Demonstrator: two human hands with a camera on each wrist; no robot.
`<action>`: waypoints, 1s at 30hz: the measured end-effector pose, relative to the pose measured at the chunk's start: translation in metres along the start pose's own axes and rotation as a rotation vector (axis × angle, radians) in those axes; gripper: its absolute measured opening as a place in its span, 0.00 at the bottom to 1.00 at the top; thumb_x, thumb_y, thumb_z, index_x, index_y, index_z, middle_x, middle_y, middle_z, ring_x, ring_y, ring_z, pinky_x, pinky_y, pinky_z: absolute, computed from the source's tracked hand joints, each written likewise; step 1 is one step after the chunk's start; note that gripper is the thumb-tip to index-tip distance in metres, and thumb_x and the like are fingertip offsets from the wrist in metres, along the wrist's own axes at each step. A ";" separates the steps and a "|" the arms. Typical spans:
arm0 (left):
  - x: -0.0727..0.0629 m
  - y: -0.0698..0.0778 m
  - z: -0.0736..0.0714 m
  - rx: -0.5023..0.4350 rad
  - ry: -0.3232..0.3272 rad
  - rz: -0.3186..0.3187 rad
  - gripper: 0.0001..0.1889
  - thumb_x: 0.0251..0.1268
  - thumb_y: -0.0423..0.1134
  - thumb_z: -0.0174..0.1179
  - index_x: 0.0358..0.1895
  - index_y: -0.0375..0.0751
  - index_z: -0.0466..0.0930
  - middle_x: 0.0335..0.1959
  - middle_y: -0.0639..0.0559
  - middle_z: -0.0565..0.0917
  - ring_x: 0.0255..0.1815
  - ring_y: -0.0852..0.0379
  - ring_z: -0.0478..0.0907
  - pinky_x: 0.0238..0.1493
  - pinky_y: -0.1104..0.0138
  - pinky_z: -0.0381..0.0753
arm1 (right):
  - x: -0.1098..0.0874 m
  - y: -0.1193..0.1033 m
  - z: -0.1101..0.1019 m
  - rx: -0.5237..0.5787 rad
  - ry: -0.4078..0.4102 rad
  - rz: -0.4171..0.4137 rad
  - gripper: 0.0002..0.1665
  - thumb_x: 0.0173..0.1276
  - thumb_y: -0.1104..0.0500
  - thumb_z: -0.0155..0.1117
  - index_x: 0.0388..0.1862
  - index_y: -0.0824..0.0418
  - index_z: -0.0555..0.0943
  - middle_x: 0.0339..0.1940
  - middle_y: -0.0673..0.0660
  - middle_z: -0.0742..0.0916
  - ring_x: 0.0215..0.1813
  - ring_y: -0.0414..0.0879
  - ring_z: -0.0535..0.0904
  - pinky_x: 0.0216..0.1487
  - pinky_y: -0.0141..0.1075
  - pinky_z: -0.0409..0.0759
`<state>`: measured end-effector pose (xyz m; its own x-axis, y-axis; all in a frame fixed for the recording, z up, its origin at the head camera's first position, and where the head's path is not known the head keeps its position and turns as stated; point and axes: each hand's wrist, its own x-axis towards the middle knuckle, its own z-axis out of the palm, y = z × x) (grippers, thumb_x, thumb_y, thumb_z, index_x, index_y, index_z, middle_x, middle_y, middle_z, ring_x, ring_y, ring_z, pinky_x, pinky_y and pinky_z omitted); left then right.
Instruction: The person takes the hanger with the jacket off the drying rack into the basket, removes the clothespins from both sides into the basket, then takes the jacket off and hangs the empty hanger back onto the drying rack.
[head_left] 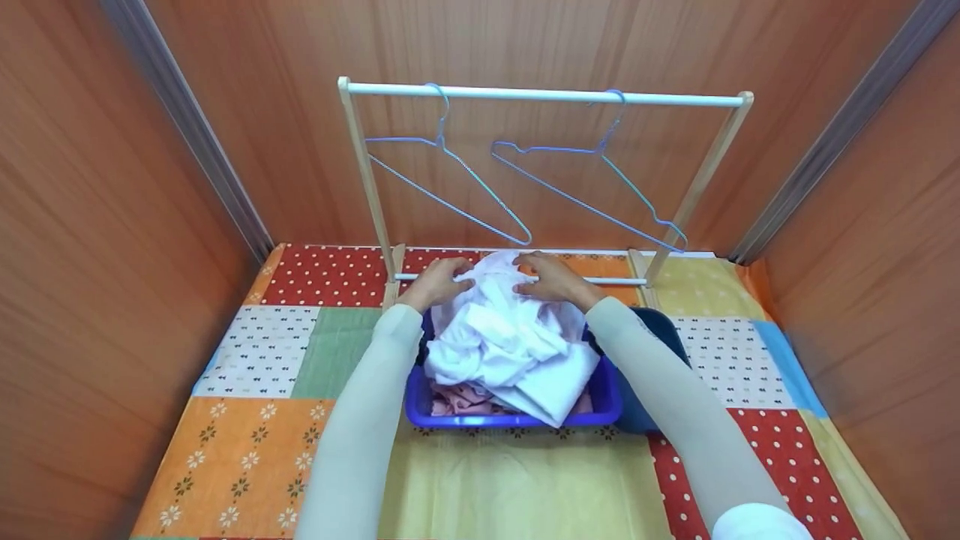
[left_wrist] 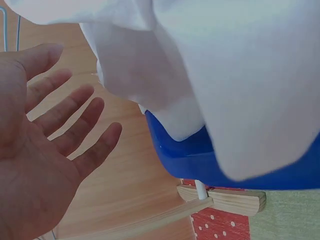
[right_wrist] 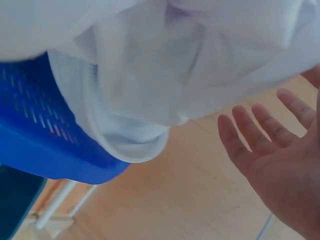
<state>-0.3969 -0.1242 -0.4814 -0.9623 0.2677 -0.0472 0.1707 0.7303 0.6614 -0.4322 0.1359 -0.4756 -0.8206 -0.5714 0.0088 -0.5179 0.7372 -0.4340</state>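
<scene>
A heap of white cloth [head_left: 502,330] lies crumpled in a blue plastic basket [head_left: 480,421], with pink fabric [head_left: 461,399] showing beneath it. My left hand [head_left: 441,282] is at the heap's far left side. In the left wrist view its fingers [left_wrist: 70,107] are spread and loosely bent, with nothing in them. On the far right side of the heap is my right hand [head_left: 553,279]. The right wrist view shows its fingers [right_wrist: 260,127] apart and relaxed, beside the white cloth [right_wrist: 150,70] and holding nothing. The kind of garment cannot be told.
Behind the basket stands a small rack with a white rail [head_left: 525,94], carrying a left hanger [head_left: 480,180] and a right hanger [head_left: 637,191]. A dark teal container [head_left: 636,409] sits right of the basket, partly under my right arm. Wood-grain panels [head_left: 97,225] enclose the patchwork-covered surface [head_left: 525,487].
</scene>
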 end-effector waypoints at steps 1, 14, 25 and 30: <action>0.002 -0.001 0.001 0.003 -0.002 0.001 0.25 0.69 0.48 0.60 0.67 0.48 0.71 0.66 0.47 0.76 0.69 0.45 0.71 0.69 0.49 0.71 | 0.002 0.002 0.001 -0.005 -0.006 0.009 0.35 0.69 0.48 0.63 0.71 0.59 0.69 0.74 0.61 0.71 0.76 0.59 0.63 0.75 0.53 0.61; 0.017 -0.006 0.020 0.047 -0.100 -0.062 0.33 0.68 0.48 0.61 0.74 0.52 0.63 0.73 0.46 0.69 0.75 0.45 0.64 0.74 0.46 0.62 | 0.017 0.011 0.023 -0.056 -0.121 0.051 0.49 0.65 0.43 0.68 0.79 0.54 0.57 0.77 0.62 0.67 0.77 0.58 0.61 0.77 0.51 0.58; 0.026 -0.004 0.031 0.130 -0.053 -0.072 0.24 0.66 0.41 0.64 0.65 0.50 0.76 0.63 0.47 0.79 0.66 0.47 0.74 0.70 0.49 0.69 | 0.017 0.017 0.030 -0.101 -0.071 -0.016 0.31 0.67 0.54 0.67 0.66 0.63 0.74 0.64 0.63 0.81 0.67 0.58 0.75 0.71 0.49 0.69; 0.032 -0.002 0.035 0.212 0.079 -0.007 0.15 0.67 0.36 0.62 0.56 0.43 0.83 0.55 0.45 0.85 0.60 0.47 0.80 0.65 0.53 0.75 | 0.016 0.018 0.033 -0.100 0.043 -0.051 0.18 0.66 0.61 0.67 0.54 0.65 0.83 0.52 0.61 0.88 0.57 0.57 0.82 0.63 0.48 0.76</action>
<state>-0.4210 -0.0947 -0.5108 -0.9759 0.2180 0.0125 0.1962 0.8500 0.4888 -0.4474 0.1284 -0.5128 -0.8011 -0.5946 0.0682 -0.5790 0.7412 -0.3396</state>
